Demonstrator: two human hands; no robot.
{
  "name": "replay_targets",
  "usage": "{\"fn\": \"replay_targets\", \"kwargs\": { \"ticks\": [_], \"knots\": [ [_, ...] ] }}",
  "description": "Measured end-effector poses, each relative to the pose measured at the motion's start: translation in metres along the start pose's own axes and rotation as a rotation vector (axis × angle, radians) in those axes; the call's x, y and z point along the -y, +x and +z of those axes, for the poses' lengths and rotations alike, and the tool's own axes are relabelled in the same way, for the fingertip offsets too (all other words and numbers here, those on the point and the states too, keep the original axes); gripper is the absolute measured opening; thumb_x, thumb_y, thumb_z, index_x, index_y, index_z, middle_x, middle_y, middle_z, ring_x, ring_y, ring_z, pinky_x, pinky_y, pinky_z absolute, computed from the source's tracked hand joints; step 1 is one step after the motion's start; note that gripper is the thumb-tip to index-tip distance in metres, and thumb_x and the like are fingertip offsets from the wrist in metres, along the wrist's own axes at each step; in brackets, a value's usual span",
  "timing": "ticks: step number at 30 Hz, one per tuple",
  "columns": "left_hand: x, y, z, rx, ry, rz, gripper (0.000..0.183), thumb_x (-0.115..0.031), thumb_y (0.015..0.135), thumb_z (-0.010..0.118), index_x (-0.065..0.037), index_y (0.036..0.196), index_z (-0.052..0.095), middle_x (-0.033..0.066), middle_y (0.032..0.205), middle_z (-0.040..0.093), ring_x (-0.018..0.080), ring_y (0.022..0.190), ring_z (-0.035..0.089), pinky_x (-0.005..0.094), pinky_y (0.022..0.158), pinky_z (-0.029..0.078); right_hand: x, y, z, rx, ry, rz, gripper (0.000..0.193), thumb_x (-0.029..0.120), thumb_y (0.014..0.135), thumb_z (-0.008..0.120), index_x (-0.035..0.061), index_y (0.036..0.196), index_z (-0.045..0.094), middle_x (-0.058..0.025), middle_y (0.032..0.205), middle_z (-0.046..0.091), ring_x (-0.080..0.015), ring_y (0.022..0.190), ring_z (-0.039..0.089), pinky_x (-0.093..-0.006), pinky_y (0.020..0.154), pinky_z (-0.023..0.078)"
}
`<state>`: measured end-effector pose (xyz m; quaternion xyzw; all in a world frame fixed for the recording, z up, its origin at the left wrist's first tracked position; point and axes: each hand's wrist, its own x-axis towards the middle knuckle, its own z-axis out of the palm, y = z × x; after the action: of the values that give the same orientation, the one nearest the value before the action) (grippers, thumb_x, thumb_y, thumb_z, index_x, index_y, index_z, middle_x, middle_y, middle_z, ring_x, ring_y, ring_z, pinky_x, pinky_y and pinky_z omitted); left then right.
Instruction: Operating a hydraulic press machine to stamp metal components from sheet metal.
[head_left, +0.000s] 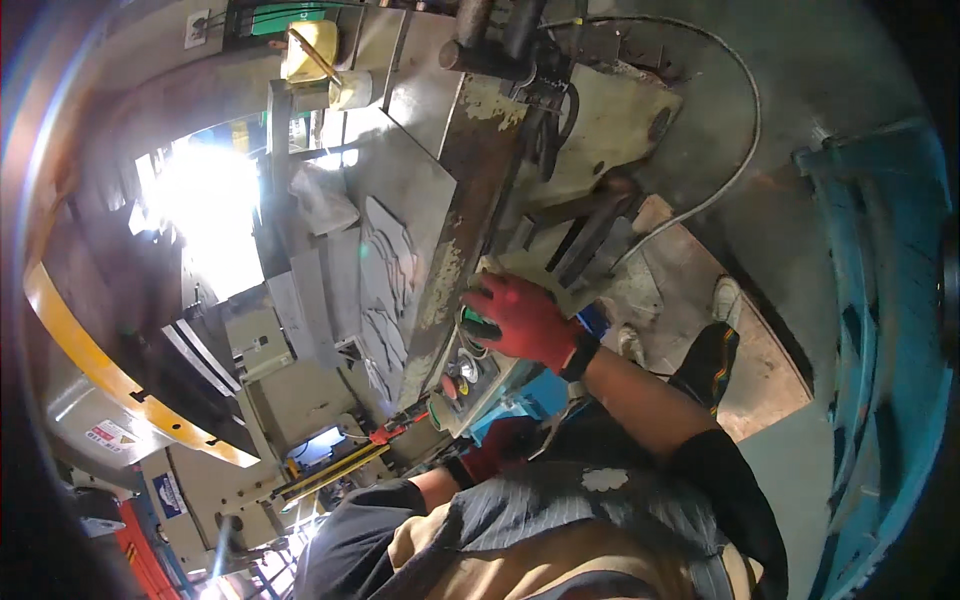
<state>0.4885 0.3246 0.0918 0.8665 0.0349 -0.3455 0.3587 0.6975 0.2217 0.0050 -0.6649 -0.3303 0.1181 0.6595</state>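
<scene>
My right hand (522, 322), in a red glove with dark patches, is over the far end of a control box (486, 392). Its fingers are bent at a green part (472, 318) there; whether they grip it is hidden. On the box's face sit a red button (449, 386) and a silver round knob (467, 366). My left hand (503, 447), in a dark and red glove, is low in front of my body, below the box. Shadow covers its fingers. Close by it is a curved grey metal piece (556, 425), and contact between them is unclear.
Flat grey sheet-metal pieces (388, 258) lie on the machine table (415, 180) beyond the box. A cable (752, 90) loops over the floor at the far right. A blue metal structure (875, 330) stands right, a yellow-edged machine part (120, 375) left. My feet rest near a brown board (765, 385).
</scene>
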Motion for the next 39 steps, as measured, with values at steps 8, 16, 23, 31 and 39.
{"fn": "replay_targets", "kwargs": {
  "ticks": [8,16,23,31,39],
  "knots": [
    [-0.004,0.038,0.026,0.1,0.231,-0.052,0.027,-0.026,0.065,0.063,-0.005,0.082,0.058,0.0144,0.069,0.054,0.0343,0.064,0.052,0.0369,0.057,0.042,-0.033,-0.024,0.009,-0.095,0.391,0.04,0.056,0.026,0.067,0.069,0.0175,0.118,0.049,-0.0122,0.115,0.045,-0.0307,0.105,0.045,-0.0387,0.089,0.037],
    [0.006,0.028,0.052,0.079,-0.162,-0.293,0.018,-0.021,0.073,0.059,-0.004,0.077,0.056,0.0158,0.066,0.052,0.0355,0.063,0.051,0.0372,0.055,0.041,-0.027,-0.049,-0.006,-0.144,0.382,-0.013,0.053,0.023,0.071,0.066,0.0171,0.12,0.048,-0.0114,0.12,0.042,-0.0313,0.109,0.042,-0.0395,0.092,0.035],
    [-0.042,0.036,0.042,0.015,-0.005,-0.173,0.013,-0.016,0.074,0.058,-0.003,0.077,0.056,0.0168,0.066,0.053,0.0364,0.063,0.051,0.0376,0.054,0.041,-0.005,-0.029,-0.019,0.122,-0.122,-0.093,0.064,0.033,0.061,0.069,0.0107,0.117,0.047,-0.0098,0.117,0.044,-0.0288,0.106,0.044,-0.0394,0.088,0.037],
    [-0.084,-0.019,0.022,-0.386,-0.067,-0.043,0.024,-0.017,0.066,0.065,-0.002,0.082,0.058,0.0162,0.073,0.055,0.0332,0.066,0.055,0.0373,0.059,0.043,0.044,0.012,-0.004,0.208,-0.415,-0.105,0.068,0.036,0.058,0.072,0.0098,0.116,0.048,-0.0119,0.115,0.046,-0.0306,0.108,0.042,-0.0435,0.094,0.031],
    [-0.025,-0.114,0.05,-0.739,-0.359,-0.067,0.033,-0.012,0.062,0.069,-0.003,0.092,0.057,0.0119,0.081,0.059,0.0209,0.074,0.057,0.032,0.067,0.044,0.099,0.056,0.018,0.13,-0.491,-0.211,0.043,0.032,0.069,0.064,0.0079,0.104,0.056,-0.0137,0.108,0.051,-0.0322,0.099,0.047,-0.0409,0.083,0.04]
  ]
}}
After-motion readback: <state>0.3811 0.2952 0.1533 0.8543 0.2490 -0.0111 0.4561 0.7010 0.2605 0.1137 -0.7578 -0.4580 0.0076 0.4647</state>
